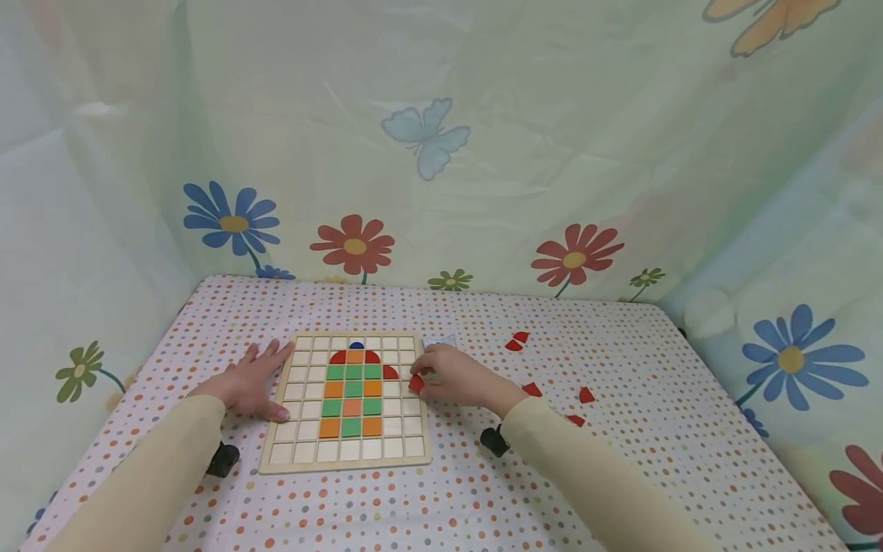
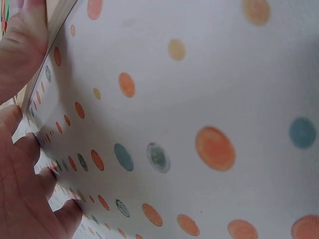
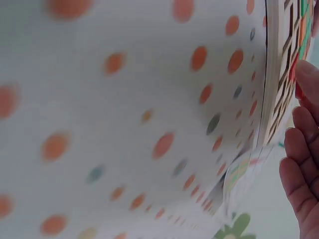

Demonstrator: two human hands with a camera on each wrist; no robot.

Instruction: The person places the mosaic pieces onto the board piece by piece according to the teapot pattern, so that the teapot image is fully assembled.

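Observation:
A pale wooden grid board (image 1: 303,452) lies on the table. Green and orange square tiles (image 1: 353,388) form a column on it, topped by red rounded pieces and a blue half-round piece (image 1: 356,346). One red quarter-round piece (image 1: 389,372) sits at the column's right. My left hand (image 1: 247,381) rests at the board's left edge, fingers spread, thumb on the rim. Over the board's right edge, my right hand (image 1: 457,376) pinches another red quarter-round piece (image 1: 416,383) between thumb and fingers; the right wrist view shows its red edge (image 3: 299,90) by the thumb.
Several loose red pieces (image 1: 531,389) are scattered on the dotted tablecloth (image 1: 469,498) to the right, some near the right forearm. A printed card (image 1: 439,340) lies behind the right hand, partly hidden. A flowered curtain (image 1: 483,207) closes off the back and sides.

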